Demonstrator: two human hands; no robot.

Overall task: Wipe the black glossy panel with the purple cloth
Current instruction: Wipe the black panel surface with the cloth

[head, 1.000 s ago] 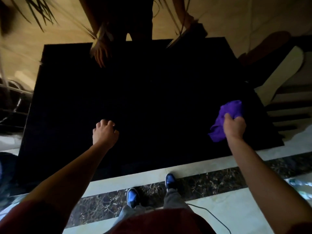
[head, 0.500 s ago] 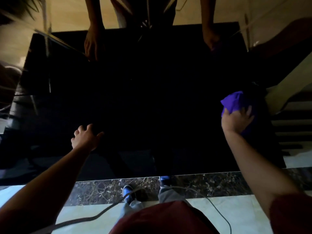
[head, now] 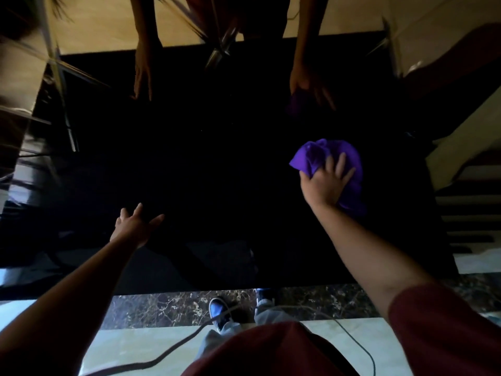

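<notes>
My right hand pressed the purple cloth flat-fingered; most of the black glossy panel lay leftward, near my splayed left hand.

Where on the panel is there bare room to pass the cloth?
The wide middle of the panel, between the left hand and the cloth, is bare, and so is the strip above both hands, which shows only reflections. It is crowded at right, where the right hand presses the cloth.

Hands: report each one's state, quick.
Left hand: open, fingers spread, holding nothing.
Right hand: open, spread fingers pressing the cloth on the panel.
</notes>
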